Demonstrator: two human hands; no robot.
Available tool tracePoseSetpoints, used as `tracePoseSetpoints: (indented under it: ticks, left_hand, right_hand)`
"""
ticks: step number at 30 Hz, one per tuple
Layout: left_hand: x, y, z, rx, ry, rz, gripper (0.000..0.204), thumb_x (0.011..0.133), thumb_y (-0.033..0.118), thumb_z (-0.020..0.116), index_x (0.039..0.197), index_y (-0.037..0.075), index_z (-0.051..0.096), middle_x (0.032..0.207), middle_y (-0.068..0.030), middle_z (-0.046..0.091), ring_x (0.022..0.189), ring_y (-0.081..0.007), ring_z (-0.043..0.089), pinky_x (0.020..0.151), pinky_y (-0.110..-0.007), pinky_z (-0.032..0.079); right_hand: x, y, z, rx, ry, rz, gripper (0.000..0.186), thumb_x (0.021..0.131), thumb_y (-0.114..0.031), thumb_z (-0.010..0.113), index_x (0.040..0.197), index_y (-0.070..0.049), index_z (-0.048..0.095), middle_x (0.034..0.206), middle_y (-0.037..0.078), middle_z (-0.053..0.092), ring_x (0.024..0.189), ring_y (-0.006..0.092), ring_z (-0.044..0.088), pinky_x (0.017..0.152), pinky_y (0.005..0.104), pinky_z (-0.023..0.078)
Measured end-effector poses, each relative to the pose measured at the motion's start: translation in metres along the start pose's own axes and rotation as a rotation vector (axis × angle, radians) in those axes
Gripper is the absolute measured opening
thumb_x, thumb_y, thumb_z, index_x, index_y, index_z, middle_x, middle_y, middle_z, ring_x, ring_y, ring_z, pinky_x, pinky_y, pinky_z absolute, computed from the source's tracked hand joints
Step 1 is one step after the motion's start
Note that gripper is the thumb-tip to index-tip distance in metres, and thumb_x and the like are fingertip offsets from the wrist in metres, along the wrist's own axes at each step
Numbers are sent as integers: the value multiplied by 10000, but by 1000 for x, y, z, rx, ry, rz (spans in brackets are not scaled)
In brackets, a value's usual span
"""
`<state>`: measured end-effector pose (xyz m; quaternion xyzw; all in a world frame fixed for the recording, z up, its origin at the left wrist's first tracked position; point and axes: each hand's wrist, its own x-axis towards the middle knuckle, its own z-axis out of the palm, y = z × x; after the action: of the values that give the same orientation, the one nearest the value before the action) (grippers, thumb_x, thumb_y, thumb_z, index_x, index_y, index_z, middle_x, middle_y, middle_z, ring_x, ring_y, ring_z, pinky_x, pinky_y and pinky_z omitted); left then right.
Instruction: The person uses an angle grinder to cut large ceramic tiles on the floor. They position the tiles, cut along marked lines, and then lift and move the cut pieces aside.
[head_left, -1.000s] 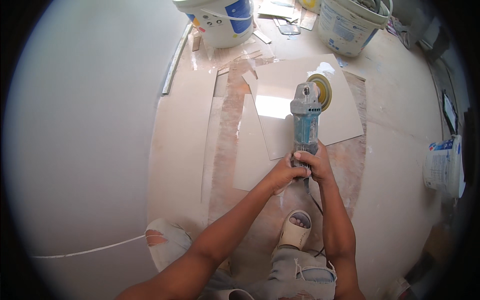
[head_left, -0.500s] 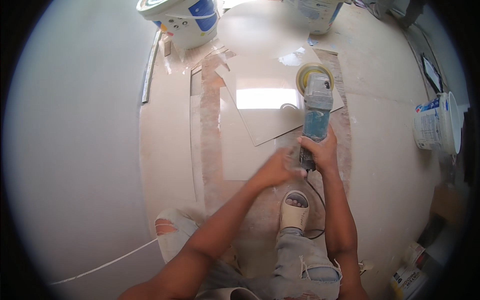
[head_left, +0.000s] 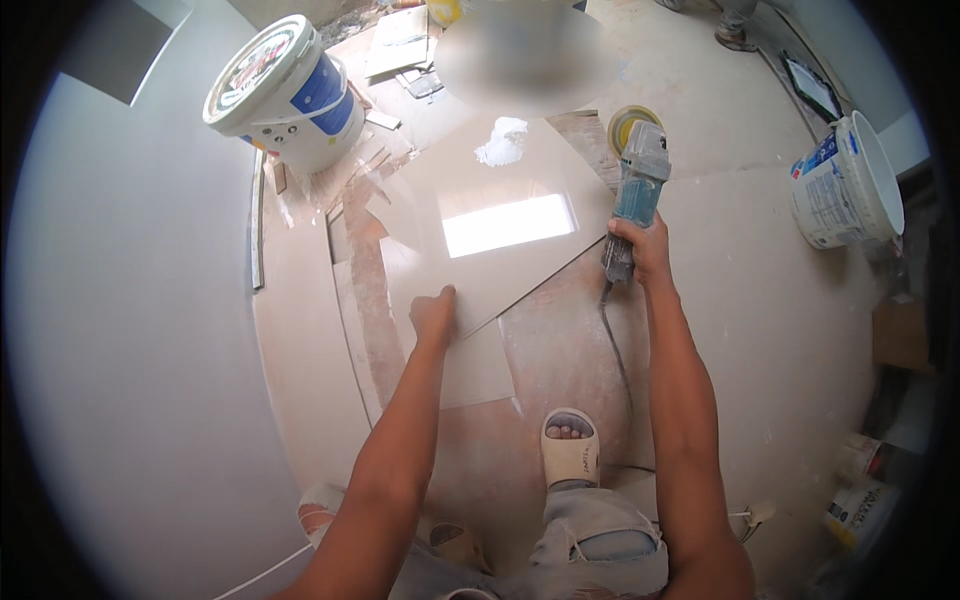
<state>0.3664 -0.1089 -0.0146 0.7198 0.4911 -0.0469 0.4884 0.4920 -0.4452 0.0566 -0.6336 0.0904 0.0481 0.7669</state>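
My right hand is wrapped round the rear body of a teal and grey angle grinder. Its yellow-rimmed disc points away from me, just beyond the right corner of a large glossy beige tile. Closed on the tile's near left edge is my left hand; its fingertips are partly hidden. A white powdery patch lies on the tile's far part. Beneath it, a second beige tile shows. The grinder's dark cord trails toward my sandalled foot.
A lidded white bucket stands at the far left, with tile offcuts beyond it. An open white bucket is on the right. A pale wall runs along the left. Another person's foot shows at the far right.
My left hand has left the grinder's rear end and taken hold of the tile. The tile has turned and shifted left. The grinder stays in my right hand, now beside the tile.
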Motion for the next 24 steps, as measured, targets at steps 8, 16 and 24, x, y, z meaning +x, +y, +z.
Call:
tracePoseSetpoints:
  ticks: [8, 16, 24]
  left_hand:
    - [-6, 35, 3, -11, 10, -110, 649, 811, 374, 737, 1064, -213, 624, 1144, -324, 654, 1044, -404, 650, 918, -430, 504]
    - [-15, 45, 2, -391, 29, -155, 698, 898, 345, 741, 1272, -200, 515, 1290, -243, 599, 1167, -316, 588, 984, -395, 481]
    - [-18, 42, -4, -561, -22, 79, 561, 999, 307, 626, 1313, -145, 518, 1261, -219, 619, 1131, -295, 599, 964, -400, 486]
  right_hand:
    - [77, 22, 2, -28, 2, 13, 387, 728, -153, 786, 1056, -50, 608, 856, 19, 622, 694, 132, 601, 658, 308, 524]
    - [80, 31, 0, -3, 29, -11, 446, 706, -156, 819, 1078, -2, 626, 901, 57, 659, 757, 162, 632, 719, 313, 529]
    - [8, -8, -6, 132, 9, -103, 441, 725, -145, 803, 1078, -3, 580, 893, 81, 660, 754, 182, 675, 728, 322, 562]
